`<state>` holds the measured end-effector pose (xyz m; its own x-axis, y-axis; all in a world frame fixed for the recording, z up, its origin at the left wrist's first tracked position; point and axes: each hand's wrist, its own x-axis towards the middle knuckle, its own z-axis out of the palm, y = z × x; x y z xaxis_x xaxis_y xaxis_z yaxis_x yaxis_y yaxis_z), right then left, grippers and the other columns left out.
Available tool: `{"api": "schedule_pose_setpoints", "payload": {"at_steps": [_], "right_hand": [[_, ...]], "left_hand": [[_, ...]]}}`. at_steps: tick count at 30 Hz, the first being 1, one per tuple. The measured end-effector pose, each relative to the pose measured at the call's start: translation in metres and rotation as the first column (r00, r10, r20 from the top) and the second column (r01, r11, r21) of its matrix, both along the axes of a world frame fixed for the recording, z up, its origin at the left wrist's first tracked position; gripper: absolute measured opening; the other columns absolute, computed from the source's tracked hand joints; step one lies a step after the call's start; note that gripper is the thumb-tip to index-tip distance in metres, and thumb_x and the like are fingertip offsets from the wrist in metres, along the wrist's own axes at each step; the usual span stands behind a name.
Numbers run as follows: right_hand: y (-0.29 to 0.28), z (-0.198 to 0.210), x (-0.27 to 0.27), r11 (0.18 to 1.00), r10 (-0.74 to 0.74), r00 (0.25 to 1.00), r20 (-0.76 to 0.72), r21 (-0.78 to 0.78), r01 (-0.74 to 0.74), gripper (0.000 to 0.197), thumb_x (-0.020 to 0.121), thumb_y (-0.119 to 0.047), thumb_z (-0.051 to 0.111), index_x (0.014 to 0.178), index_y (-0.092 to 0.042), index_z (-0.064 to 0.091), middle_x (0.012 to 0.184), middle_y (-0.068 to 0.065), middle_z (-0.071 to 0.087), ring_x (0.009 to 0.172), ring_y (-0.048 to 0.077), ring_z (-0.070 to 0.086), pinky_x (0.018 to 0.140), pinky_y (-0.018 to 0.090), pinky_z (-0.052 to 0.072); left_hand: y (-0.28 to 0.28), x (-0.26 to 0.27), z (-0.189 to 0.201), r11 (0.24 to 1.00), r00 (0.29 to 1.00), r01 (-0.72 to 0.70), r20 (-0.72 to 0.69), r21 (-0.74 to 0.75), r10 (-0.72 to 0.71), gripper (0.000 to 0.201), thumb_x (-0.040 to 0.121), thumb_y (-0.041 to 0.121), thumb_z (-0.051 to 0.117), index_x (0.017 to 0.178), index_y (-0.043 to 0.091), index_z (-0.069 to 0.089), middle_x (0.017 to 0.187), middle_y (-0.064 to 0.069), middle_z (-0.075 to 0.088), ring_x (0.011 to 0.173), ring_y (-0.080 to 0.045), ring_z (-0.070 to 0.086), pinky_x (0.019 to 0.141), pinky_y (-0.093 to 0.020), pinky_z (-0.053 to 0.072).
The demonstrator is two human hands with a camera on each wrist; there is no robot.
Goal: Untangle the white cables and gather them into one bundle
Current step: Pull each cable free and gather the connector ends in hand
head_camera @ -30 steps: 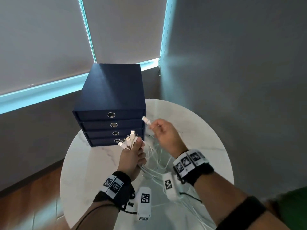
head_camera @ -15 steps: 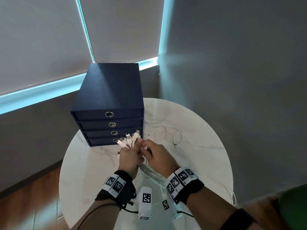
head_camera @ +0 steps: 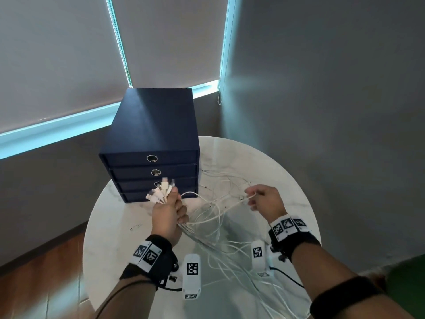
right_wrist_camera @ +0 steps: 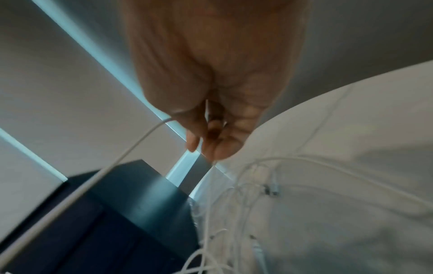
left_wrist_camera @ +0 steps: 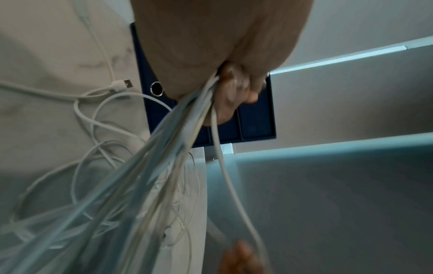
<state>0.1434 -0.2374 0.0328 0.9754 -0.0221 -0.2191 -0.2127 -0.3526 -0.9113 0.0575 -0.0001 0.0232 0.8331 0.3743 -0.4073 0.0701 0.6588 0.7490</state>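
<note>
My left hand (head_camera: 169,211) grips a bunch of white cables (head_camera: 207,233), with several USB plugs (head_camera: 161,191) sticking up out of the fist in front of the drawer box. In the left wrist view the cables (left_wrist_camera: 164,157) stream down from the curled fingers (left_wrist_camera: 234,89). My right hand (head_camera: 259,199) is out to the right, pinching one white cable (head_camera: 220,210) that runs back to the left hand. The right wrist view shows that cable (right_wrist_camera: 112,165) leaving the pinched fingers (right_wrist_camera: 211,137). Loose loops and plug ends (head_camera: 220,180) lie on the table.
A dark blue drawer box (head_camera: 151,143) with ring pulls stands at the back left of the round white marble table (head_camera: 115,226). Cable tails trail off the near right edge (head_camera: 282,302). Grey walls and blinds close in behind; wood floor lies at the left.
My right hand put a plug into the left hand's bunch, then moved away to the right and now pinches a cable farther along. The left hand stayed by the drawers.
</note>
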Motion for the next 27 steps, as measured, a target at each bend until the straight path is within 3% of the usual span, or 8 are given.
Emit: {"api": "schedule_pose_setpoints", "payload": {"at_steps": [2,4,10,16,18,20,23,27], "right_hand": [[0.015,0.025,-0.003,0.945,0.020,0.999,-0.042,0.328,-0.005,0.030,0.084,0.014,0.040,0.086,0.006,0.069,0.075,0.020,0.061,0.055,0.023,0.056,0.053,0.028,0.050],[0.030,0.044,-0.010,0.886,0.131,0.989,-0.069,0.456,-0.086,0.021,0.086,0.005,0.050,0.091,0.013,0.068,0.073,0.021,0.062,0.058,0.027,0.057,0.055,0.029,0.052],[0.060,0.056,-0.029,0.806,0.545,0.836,0.061,0.238,-0.542,0.021,0.095,0.007,0.048,0.096,0.002,0.068,0.074,0.015,0.067,0.053,0.018,0.060,0.051,0.025,0.050],[0.044,0.074,-0.005,0.911,0.003,0.970,0.244,0.400,-0.103,0.025,0.094,0.011,0.043,0.091,-0.009,0.058,0.067,0.012,0.064,0.047,0.015,0.051,0.047,0.023,0.043],[0.034,0.074,0.004,0.956,-0.045,0.967,0.253,0.290,-0.031,0.029,0.090,0.010,0.042,0.094,-0.012,0.061,0.071,0.011,0.066,0.053,0.015,0.054,0.054,0.024,0.045],[0.030,0.067,0.006,0.996,0.079,0.951,0.297,-0.064,-0.063,0.037,0.084,0.009,0.043,0.098,-0.015,0.066,0.082,0.006,0.071,0.068,0.014,0.062,0.068,0.026,0.049],[0.043,0.058,-0.011,0.836,0.455,0.858,0.238,-0.445,-0.320,0.021,0.090,-0.011,0.056,0.105,-0.017,0.071,0.096,-0.004,0.072,0.082,0.010,0.065,0.078,0.022,0.051],[0.063,0.049,-0.025,0.713,0.639,0.752,0.161,-0.490,-0.501,0.019,0.090,-0.022,0.063,0.076,-0.011,0.068,0.072,-0.003,0.066,0.065,0.010,0.057,0.065,0.025,0.043]], "left_hand": [[-0.006,-0.001,0.003,0.992,0.996,0.079,0.023,0.100,-0.081,0.027,0.099,0.024,0.060,0.074,0.017,0.053,0.055,0.005,0.026,0.042,-0.007,0.021,0.038,-0.018,0.017],[-0.014,0.001,0.008,0.977,0.991,0.123,0.039,0.174,-0.132,0.017,0.096,0.019,0.064,0.080,0.013,0.061,0.061,0.001,0.029,0.044,-0.008,0.020,0.040,-0.018,0.018],[-0.028,0.009,0.016,0.952,0.977,0.191,0.051,0.239,-0.209,0.011,0.091,0.011,0.068,0.099,0.008,0.075,0.072,-0.007,0.043,0.043,-0.009,0.025,0.039,-0.019,0.024],[-0.015,0.001,0.000,0.970,0.989,0.141,0.017,0.199,-0.148,0.009,0.090,0.012,0.070,0.083,0.008,0.067,0.073,-0.006,0.055,0.043,-0.009,0.027,0.040,-0.020,0.022],[-0.012,0.000,-0.006,0.974,0.992,0.128,-0.009,0.186,-0.129,0.012,0.089,0.011,0.071,0.080,0.005,0.066,0.074,-0.008,0.055,0.042,-0.009,0.028,0.039,-0.020,0.023],[-0.013,0.001,-0.008,0.969,0.990,0.138,-0.037,0.205,-0.134,0.014,0.089,0.010,0.072,0.077,0.004,0.067,0.075,-0.012,0.051,0.042,-0.010,0.027,0.039,-0.020,0.022],[-0.020,0.006,-0.007,0.954,0.985,0.170,-0.084,0.249,-0.154,0.020,0.087,0.010,0.075,0.069,0.004,0.069,0.070,-0.012,0.050,0.041,-0.010,0.027,0.039,-0.020,0.022],[-0.028,0.006,-0.006,0.938,0.974,0.226,-0.094,0.262,-0.208,0.024,0.085,0.013,0.077,0.067,0.003,0.066,0.054,-0.005,0.036,0.040,-0.012,0.024,0.040,-0.021,0.021]]}}
